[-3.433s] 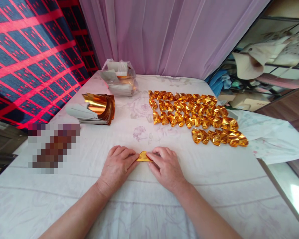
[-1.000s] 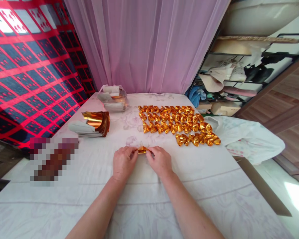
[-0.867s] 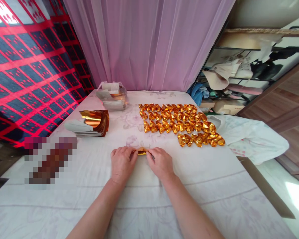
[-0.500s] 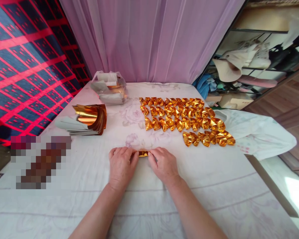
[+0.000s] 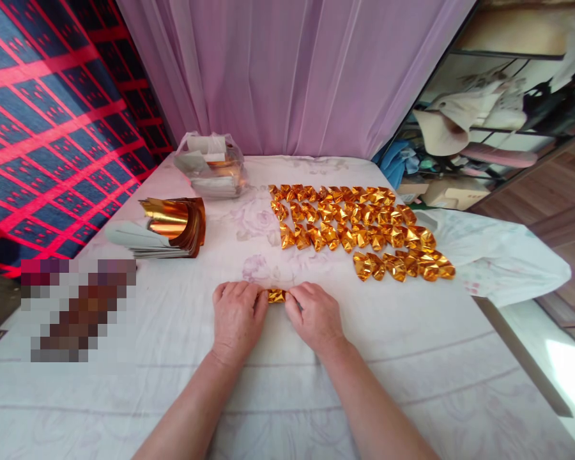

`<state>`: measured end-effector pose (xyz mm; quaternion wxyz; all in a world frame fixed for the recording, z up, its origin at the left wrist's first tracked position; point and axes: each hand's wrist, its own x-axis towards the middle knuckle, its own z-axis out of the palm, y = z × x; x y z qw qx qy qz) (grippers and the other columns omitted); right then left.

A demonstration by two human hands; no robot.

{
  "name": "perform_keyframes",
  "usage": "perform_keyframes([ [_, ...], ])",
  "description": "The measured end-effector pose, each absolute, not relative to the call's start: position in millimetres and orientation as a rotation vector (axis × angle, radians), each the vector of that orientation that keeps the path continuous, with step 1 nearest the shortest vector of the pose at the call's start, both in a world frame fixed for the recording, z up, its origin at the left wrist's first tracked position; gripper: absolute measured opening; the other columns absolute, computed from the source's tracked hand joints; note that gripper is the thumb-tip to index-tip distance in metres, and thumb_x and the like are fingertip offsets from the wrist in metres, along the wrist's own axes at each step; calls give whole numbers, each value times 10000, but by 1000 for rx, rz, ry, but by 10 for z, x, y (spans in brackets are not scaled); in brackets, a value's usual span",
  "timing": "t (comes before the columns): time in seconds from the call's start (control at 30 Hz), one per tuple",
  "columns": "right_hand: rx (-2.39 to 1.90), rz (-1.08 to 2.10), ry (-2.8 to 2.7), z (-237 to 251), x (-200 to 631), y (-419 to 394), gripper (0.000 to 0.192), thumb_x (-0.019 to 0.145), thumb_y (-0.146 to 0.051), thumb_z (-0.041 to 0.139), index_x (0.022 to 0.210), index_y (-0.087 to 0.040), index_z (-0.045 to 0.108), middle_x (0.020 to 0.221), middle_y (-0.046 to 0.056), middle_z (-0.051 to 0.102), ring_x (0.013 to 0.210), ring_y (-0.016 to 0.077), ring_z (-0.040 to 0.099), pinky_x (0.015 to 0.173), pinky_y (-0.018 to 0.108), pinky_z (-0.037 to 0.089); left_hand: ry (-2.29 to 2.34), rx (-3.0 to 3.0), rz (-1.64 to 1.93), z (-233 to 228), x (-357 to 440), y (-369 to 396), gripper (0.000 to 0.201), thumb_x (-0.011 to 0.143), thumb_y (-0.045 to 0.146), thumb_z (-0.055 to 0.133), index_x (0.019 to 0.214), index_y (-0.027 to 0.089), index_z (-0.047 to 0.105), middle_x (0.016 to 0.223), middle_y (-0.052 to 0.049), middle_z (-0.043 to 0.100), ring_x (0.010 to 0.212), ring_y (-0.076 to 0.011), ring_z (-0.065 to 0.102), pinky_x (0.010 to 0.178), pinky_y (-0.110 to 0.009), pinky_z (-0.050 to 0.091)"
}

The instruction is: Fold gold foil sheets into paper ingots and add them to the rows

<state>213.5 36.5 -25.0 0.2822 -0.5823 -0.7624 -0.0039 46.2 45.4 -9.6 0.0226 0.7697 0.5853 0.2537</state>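
Note:
A narrow folded strip of gold foil paper [image 5: 276, 296] lies between my two hands on the cloth. My left hand [image 5: 238, 316] pinches its left end between thumb and fingers. At the other end, my right hand [image 5: 314, 317] grips it the same way. Only the shiny, creased middle of the strip shows; both ends are hidden under my fingers. Beyond my right hand, several folded gold foil pieces [image 5: 361, 236] sit in rows. A curled stack of gold foil paper sheets [image 5: 170, 227] with pale backs stands beyond my left hand.
A clear plastic bag [image 5: 211, 169] of more sheets lies at the back left of the cloth-covered table [image 5: 172, 383]. A pale cloth [image 5: 508, 252] hangs past the right edge. Shelves [image 5: 489, 128] stand at the right, a purple curtain [image 5: 278, 76] behind. A blurred-out patch covers the left.
The gold strip's visible middle looks a little wider and more creased. My left hand has shifted very slightly right; the right hand has barely moved.

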Motion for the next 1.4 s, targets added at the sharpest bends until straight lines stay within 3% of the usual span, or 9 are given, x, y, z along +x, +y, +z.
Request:
perform_keyframes([
  [0.5,-1482,87,-1996,-241,2171,373,289,892,-171,438,622,-221,531,641,4,568,671,148,537,661,268,364,1596,2345,806,-81,438,455,229,923,235,460,753,210,611,711,-19,608,758,-207,559,782,-368,371],
  [0.8,-1515,106,-2038,-220,2163,361,254,951,-207,440,762,-215,610,748,19,636,750,154,582,709,261,380,1648,2381,775,-53,446,448,233,907,203,462,714,210,591,686,-19,590,734,-204,552,774,-362,365],
  [1.4,-1467,-18,-2080,-205,2106,339,295,916,-167,448,640,-216,540,634,6,563,642,145,513,636,279,324,1657,2347,779,-91,442,457,267,902,208,422,668,213,550,664,-26,555,711,-204,528,740,-353,375],
])
